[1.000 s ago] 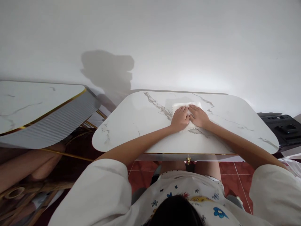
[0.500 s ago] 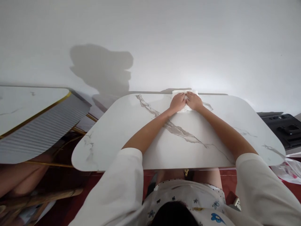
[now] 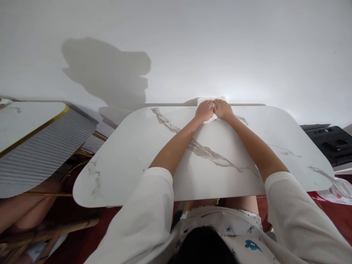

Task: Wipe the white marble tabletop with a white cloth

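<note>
White cloth [image 3: 211,118] was positioned at the far edge of the marble-patterned worktop [image 3: 132,157], partly extended past it toward the wall [image 3: 247,44]; wall contact couldn't be confirmed. It was covered by the left hand [image 3: 204,110] and right hand [image 3: 223,109], both laid palm down, fingers kept together, set side by side. Gold-trimmed second worktop [image 3: 30,119] was seen left, black device [image 3: 331,145] right.

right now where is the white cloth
In the head view, the white cloth is under the left hand and the right hand at the far edge of the marble-patterned tabletop, by the wall, slightly right of picture centre.
</note>
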`<state>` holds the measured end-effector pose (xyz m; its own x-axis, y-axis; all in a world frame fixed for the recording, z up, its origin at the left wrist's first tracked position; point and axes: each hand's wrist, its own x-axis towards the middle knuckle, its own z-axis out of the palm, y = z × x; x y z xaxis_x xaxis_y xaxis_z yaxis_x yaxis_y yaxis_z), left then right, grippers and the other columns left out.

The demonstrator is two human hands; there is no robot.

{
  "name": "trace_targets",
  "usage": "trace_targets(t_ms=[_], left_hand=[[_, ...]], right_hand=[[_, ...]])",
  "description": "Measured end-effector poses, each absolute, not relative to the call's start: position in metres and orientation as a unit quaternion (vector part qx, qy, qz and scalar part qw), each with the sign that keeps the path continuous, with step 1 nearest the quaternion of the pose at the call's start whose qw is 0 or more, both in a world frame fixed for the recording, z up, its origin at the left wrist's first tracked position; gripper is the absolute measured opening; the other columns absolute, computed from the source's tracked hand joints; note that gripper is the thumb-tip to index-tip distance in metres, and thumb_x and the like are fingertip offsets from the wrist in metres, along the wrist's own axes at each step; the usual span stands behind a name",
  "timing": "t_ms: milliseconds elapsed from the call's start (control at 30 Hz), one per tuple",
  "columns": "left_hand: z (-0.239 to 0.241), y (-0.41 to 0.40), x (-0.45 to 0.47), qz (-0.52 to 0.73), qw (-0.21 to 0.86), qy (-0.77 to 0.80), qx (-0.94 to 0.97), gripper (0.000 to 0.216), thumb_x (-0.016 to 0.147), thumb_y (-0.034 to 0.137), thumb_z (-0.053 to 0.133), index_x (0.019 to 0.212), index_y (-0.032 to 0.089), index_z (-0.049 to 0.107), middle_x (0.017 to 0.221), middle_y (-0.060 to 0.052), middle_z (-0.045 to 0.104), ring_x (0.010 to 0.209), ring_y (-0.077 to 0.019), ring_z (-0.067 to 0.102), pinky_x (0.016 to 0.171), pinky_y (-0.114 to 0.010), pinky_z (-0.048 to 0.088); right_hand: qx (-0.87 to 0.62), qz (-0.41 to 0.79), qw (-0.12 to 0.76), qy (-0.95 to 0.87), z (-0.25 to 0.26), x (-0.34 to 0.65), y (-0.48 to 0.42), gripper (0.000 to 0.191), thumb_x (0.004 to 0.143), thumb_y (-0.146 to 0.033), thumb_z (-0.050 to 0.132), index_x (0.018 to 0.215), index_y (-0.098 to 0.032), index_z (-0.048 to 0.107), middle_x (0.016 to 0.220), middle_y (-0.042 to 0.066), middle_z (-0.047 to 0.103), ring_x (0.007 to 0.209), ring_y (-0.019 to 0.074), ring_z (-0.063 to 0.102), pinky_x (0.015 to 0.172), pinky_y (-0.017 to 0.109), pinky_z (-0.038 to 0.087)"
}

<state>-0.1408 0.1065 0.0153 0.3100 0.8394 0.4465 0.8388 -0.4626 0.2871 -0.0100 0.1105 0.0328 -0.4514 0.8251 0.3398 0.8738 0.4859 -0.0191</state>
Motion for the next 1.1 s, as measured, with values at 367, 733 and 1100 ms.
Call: trace_targets(t_ms=[367, 733, 1100], left_hand=[[0.006, 0.031, -0.152, 0.264, -0.014, 0.496, 0.827, 0.048, 0.086, 0.015, 0.032, 0.131, 0.008, 0.045, 0.139, -0.015, 0.047, 0.132, -0.0231, 0.038, 0.113, -0.038, 0.026], [-0.001, -0.131, -0.164, 0.254, 0.033, 0.538, 0.803, 0.051, 0.089, 0.023, 0.031, 0.138, 0.012, 0.039, 0.146, -0.012, 0.042, 0.137, -0.0243, 0.033, 0.116, -0.044, 0.025], [0.005, -0.183, -0.111, 0.236, 0.158, 0.51, 0.812, 0.055, 0.089, 0.027, 0.035, 0.144, 0.018, 0.031, 0.153, -0.007, 0.029, 0.143, -0.0224, 0.023, 0.117, -0.043, 0.024]], right_hand=[[-0.493, -0.085, 0.138, -0.855, 0.026, -0.016, 0.029, 0.054, 0.09, -0.019, 0.029, 0.137, 0.003, 0.041, 0.146, 0.02, 0.039, 0.136, 0.0291, 0.033, 0.111, 0.043, 0.025], [-0.452, -0.059, 0.144, -0.878, 0.025, -0.019, -0.125, 0.054, 0.09, -0.021, 0.031, 0.138, 0.002, 0.042, 0.146, 0.021, 0.038, 0.137, 0.0299, 0.033, 0.112, 0.044, 0.026], [-0.479, -0.041, 0.142, -0.865, 0.023, 0.047, -0.185, 0.055, 0.09, -0.026, 0.035, 0.143, -0.008, 0.038, 0.149, 0.014, 0.036, 0.139, 0.0266, 0.03, 0.112, 0.046, 0.03]])
